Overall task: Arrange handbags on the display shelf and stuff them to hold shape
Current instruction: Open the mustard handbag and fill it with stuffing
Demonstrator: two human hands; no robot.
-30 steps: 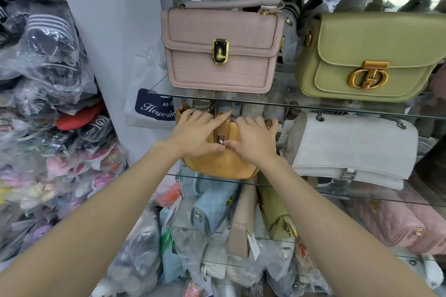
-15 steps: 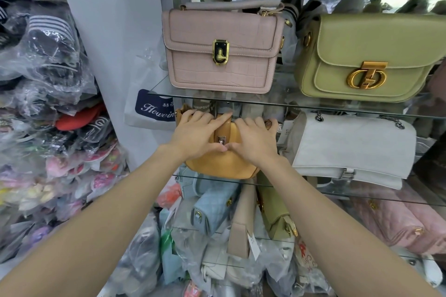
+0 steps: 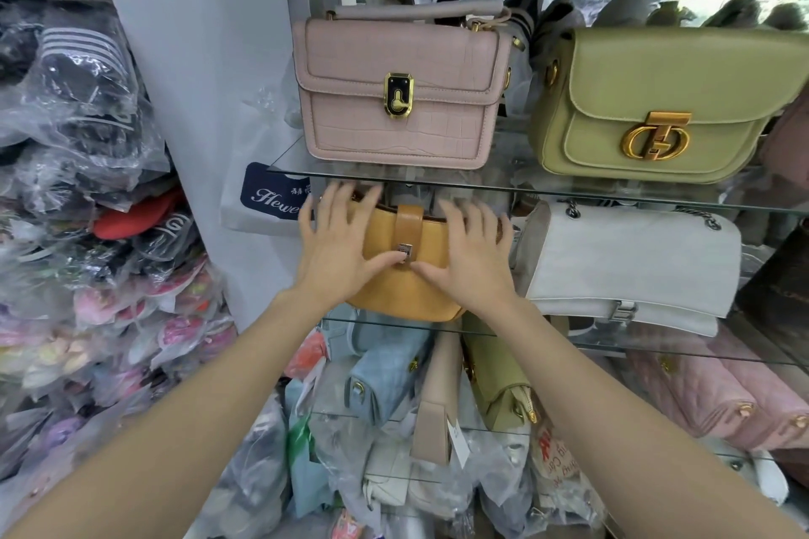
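A small mustard-yellow handbag with a metal clasp stands on the middle glass shelf. My left hand lies flat on its left side with the fingers spread. My right hand lies flat on its right side, fingers spread too. Both thumbs point in toward the clasp. Above, on the upper glass shelf, stand a pink handbag and an olive-green handbag. A white handbag with a chain lies to the right of the yellow one.
Lower shelves hold a blue bag, a beige bag, an olive bag and pink quilted bags. Plastic-wrapped goods pile up at the left. A white pillar stands beside the shelf frame.
Both hands have slid apart and spread their fingers, uncovering the bag's strap and clasp. The bag stays in place on the shelf.
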